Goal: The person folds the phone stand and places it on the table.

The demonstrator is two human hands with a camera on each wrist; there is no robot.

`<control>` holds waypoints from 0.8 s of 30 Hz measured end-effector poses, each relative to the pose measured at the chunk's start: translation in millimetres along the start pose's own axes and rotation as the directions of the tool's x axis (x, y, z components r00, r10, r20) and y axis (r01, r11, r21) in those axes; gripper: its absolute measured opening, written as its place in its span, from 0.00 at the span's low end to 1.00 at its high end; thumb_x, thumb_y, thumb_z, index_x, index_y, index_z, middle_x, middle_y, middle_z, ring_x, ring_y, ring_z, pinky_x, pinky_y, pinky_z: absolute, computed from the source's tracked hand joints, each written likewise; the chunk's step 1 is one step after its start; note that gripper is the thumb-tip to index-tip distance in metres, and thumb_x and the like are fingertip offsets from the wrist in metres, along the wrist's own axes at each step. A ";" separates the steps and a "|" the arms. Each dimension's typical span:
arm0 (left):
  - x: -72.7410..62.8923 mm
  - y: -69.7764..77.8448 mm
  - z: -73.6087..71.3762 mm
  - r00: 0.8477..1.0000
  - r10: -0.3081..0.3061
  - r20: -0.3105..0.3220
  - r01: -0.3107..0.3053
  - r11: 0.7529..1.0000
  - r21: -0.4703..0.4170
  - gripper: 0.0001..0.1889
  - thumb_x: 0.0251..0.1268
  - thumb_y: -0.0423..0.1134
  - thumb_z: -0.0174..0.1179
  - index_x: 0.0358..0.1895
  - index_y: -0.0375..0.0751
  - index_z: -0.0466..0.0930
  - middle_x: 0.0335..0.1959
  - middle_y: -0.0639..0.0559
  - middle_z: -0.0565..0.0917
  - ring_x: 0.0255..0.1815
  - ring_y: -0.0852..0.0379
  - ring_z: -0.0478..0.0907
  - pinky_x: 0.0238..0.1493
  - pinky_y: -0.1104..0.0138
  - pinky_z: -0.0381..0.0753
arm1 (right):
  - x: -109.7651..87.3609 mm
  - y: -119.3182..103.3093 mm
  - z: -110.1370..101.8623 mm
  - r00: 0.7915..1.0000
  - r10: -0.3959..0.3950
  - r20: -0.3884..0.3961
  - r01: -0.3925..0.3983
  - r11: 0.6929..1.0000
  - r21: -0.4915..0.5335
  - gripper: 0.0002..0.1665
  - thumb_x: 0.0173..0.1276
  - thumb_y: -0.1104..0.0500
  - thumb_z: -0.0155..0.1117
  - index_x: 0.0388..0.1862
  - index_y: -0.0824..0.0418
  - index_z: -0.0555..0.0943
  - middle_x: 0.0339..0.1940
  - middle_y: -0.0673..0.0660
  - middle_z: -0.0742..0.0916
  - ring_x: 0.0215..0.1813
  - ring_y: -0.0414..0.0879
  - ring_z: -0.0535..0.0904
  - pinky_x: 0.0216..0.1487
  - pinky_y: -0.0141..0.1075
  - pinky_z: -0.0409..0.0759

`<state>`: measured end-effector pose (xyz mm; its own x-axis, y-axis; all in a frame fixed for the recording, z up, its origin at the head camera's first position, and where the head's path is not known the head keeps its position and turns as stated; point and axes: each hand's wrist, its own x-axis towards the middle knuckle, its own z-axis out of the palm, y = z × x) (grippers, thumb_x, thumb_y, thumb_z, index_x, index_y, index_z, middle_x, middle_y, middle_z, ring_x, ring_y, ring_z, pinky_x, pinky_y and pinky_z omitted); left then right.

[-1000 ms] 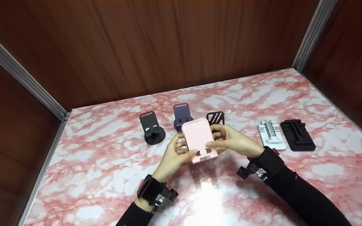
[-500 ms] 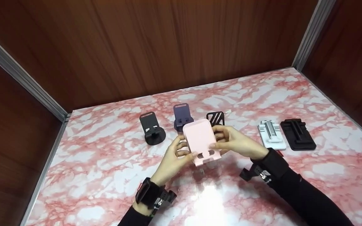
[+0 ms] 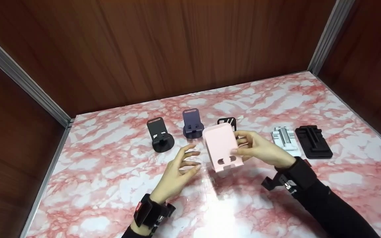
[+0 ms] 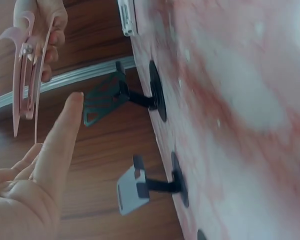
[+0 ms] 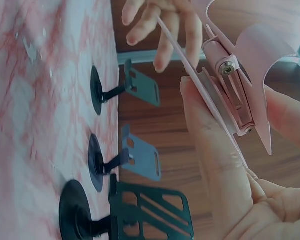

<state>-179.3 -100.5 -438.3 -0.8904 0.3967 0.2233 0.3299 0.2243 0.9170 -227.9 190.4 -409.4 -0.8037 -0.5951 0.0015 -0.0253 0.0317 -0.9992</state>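
Note:
A pink folding phone stand (image 3: 222, 145) is held up over the table, its front plate facing the head camera. My right hand (image 3: 261, 148) grips its right edge, thumb on the front and fingers behind. In the right wrist view the folded hinge arm and screws of the pink phone stand (image 5: 230, 75) show between its two plates. My left hand (image 3: 177, 175) hovers just left of the stand, fingers spread and relaxed, holding nothing. Behind stand a black phone stand (image 3: 159, 132), a purple phone stand (image 3: 192, 122) and a slotted black phone stand (image 3: 229, 122), partly hidden by the pink one.
At the right, a white folded phone stand (image 3: 286, 142) and a black folded phone stand (image 3: 313, 142) lie flat on the marbled table (image 3: 111, 198). A wood-grain wall (image 3: 177, 49) closes off the back, with side panels left and right.
My left hand has let go of the pink phone stand and drawn back left and down. My right hand has carried the stand a little to the right.

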 end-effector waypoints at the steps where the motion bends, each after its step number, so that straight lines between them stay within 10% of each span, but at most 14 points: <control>1: -0.9 0.5 -1.5 1.000 0.010 -0.010 -0.010 1.000 0.016 0.29 0.69 0.39 0.60 0.71 0.53 0.62 0.61 0.50 0.76 0.51 0.49 0.80 0.50 0.59 0.81 | -1.6 -0.7 -2.3 1.000 0.002 -0.007 -0.002 1.000 -0.003 0.33 0.67 0.67 0.64 0.66 0.76 0.63 0.48 0.65 0.84 0.43 0.53 0.85 0.41 0.45 0.85; 14: -7.9 0.1 -16.6 0.996 0.063 -0.059 -0.052 0.984 0.168 0.29 0.70 0.37 0.59 0.72 0.49 0.62 0.64 0.48 0.74 0.61 0.50 0.73 0.63 0.49 0.70 | -17.4 -7.7 -34.3 0.997 0.023 -0.074 -0.022 1.000 0.016 0.32 0.69 0.67 0.61 0.67 0.76 0.61 0.47 0.63 0.85 0.45 0.52 0.84 0.42 0.42 0.85; 24: -9.3 -0.1 -22.4 0.988 0.136 -0.068 -0.097 0.911 0.401 0.32 0.70 0.41 0.58 0.74 0.45 0.60 0.71 0.47 0.67 0.70 0.51 0.63 0.69 0.54 0.61 | -24.4 -15.6 -53.9 0.978 0.053 -0.203 -0.065 0.996 -0.056 0.35 0.70 0.60 0.62 0.70 0.72 0.61 0.53 0.62 0.81 0.46 0.50 0.82 0.41 0.38 0.83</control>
<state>-178.0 -124.2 -433.1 -0.8568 0.3616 0.3676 0.5128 0.5224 0.6812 -239.9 247.7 -391.6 -0.9080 -0.4167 -0.0428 -0.0060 0.1150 -0.9933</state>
